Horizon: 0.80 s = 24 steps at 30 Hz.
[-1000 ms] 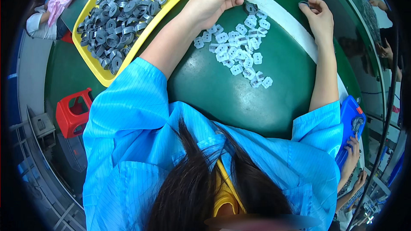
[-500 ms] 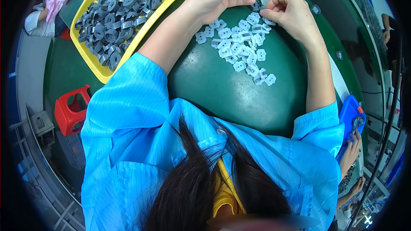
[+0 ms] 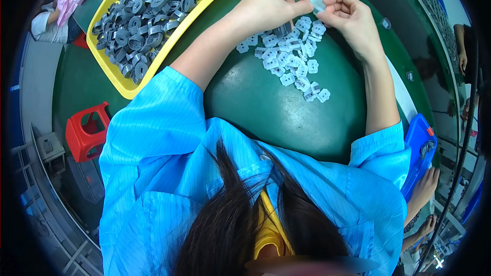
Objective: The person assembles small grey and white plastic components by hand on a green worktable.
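Note:
My left hand (image 3: 273, 4) is closed above the pile, its thumb and forefinger pinched together. A dark grey ring-shaped part (image 3: 283, 29) shows below its curled fingers and appears held there, largely hidden. Just across from those fingertips, my right hand (image 3: 349, 20) is also closed in a pinch. Between the two hands is a small pale plastic piece (image 3: 319, 8), at the right fingertips; its shape is hard to make out. Several white, notched plastic pieces with small holes (image 3: 283, 59) lie in a loose pile on the green tabletop (image 3: 245, 97) under my hands.
At the left, a yellow tray (image 3: 130, 91) holds many dark grey ring parts (image 3: 138, 25). A red stool (image 3: 86, 130) stands on the floor. A blue tray (image 3: 417, 145) is at the right, near another person's hand (image 3: 425, 186). Small clear pieces (image 3: 386, 23) lie beyond my right arm.
My left hand has turned over and come nearer the right fingertips; the grey part has shifted from its fingertips to below the hand. A dark part near the right fingertips no longer shows there.

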Each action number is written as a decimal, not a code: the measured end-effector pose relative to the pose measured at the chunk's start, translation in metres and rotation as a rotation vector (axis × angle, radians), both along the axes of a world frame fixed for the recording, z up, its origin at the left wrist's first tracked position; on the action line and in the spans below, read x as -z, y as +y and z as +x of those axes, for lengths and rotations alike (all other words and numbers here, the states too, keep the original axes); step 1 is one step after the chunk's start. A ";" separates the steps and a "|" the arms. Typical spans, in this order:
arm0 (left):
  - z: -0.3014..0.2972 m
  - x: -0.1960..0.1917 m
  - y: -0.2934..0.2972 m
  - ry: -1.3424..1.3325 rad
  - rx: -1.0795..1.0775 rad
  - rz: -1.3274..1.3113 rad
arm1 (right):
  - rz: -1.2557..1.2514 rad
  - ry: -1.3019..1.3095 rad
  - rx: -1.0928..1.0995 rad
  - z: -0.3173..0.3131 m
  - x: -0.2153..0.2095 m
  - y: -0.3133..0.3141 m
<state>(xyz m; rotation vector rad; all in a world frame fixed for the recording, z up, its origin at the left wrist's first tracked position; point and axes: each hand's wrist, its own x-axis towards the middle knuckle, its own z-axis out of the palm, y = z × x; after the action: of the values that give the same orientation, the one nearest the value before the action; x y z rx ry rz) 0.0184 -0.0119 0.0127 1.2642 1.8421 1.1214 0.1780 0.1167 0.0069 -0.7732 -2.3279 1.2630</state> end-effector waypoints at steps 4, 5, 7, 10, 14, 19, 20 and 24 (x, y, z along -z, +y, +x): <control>0.000 0.005 -0.001 -0.047 0.082 0.073 | -0.515 0.306 -0.085 0.001 -0.009 -0.001; 0.000 0.006 -0.001 -0.090 0.062 0.149 | -0.502 0.312 -0.074 -0.001 -0.009 -0.005; -0.004 -0.001 0.000 -0.136 0.046 0.222 | -0.492 0.316 -0.057 -0.003 -0.012 -0.011; -0.009 -0.017 -0.002 -0.222 0.239 -0.146 | -0.375 0.265 -0.033 -0.002 -0.017 -0.017; 0.007 -0.002 -0.004 0.030 -0.019 0.191 | -0.316 0.246 -0.040 -0.002 -0.014 -0.013; 0.009 -0.005 -0.007 -0.082 0.016 0.267 | -0.454 0.260 -0.047 -0.001 -0.013 -0.011; 0.007 -0.005 -0.008 -0.082 0.014 0.268 | -0.517 0.289 -0.087 -0.001 -0.014 -0.010; 0.003 0.005 -0.002 -0.132 0.067 0.360 | -0.517 0.328 -0.102 0.000 -0.015 -0.010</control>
<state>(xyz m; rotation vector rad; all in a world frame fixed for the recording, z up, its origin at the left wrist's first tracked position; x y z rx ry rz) 0.0211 -0.0143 0.0074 1.3986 1.5341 1.5090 0.1779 0.1070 0.0215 -0.5429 -1.8164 1.9134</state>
